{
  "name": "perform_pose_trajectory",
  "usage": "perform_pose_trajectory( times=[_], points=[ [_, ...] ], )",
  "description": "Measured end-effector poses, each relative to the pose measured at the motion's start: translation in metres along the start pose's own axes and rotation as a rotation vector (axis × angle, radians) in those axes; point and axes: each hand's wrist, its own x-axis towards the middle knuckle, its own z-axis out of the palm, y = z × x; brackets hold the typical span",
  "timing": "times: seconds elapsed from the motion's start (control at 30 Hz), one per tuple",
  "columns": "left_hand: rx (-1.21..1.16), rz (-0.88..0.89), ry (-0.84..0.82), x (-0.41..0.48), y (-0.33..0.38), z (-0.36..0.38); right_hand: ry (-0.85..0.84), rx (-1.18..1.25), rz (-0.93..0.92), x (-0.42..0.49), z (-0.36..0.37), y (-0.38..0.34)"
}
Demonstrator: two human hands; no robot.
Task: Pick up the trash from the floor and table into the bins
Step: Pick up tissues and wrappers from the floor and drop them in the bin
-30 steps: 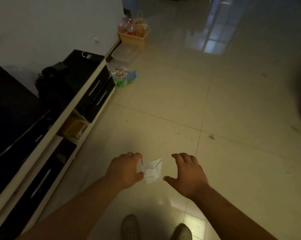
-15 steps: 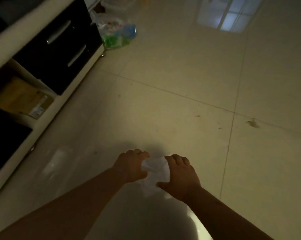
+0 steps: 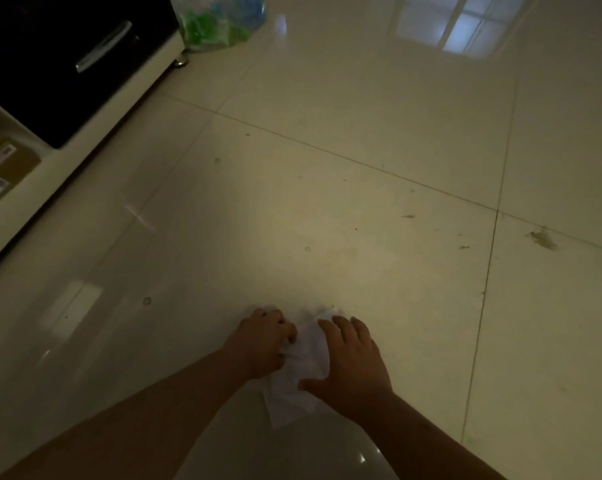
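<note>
A crumpled piece of white paper lies low over the pale tiled floor, between my two hands. My left hand has its fingers curled into the paper's left edge and grips it. My right hand lies flat over the paper's right side, fingers spread and thumb pressed against it. Part of the paper is hidden under my right palm. No bin is in view.
A low TV cabinet with a black drawer runs along the left; a cardboard box sits in its open shelf. A clear plastic bag of bottles lies by the cabinet's end. A small stain marks the floor at right.
The view has dropped much closer to the floor. My hands have closed in on the white paper from both sides; the right hand now covers it.
</note>
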Motion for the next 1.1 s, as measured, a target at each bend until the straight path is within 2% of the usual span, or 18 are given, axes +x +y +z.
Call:
perform_pose_trajectory(
  times=[0.23,0.53,0.73,0.93,1.1],
  points=[
    [-0.076,0.059,0.135,-0.004,-0.013,-0.027,0.0,0.01,-0.022,0.006,0.002,-0.004],
    [-0.155,0.04,0.262,-0.026,-0.03,-0.045,0.026,0.019,-0.066,0.022,0.024,-0.025],
    [-0.173,-0.005,0.258,-0.043,-0.047,-0.038,-0.007,-0.015,-0.105,0.048,0.029,-0.033],
    [-0.204,-0.064,0.176,-0.046,-0.053,-0.022,-0.074,-0.051,-0.12,0.054,0.042,-0.034],
    [-0.172,-0.082,0.194,-0.042,-0.047,-0.012,-0.018,-0.04,-0.16,0.056,0.041,-0.029]
  ],
)
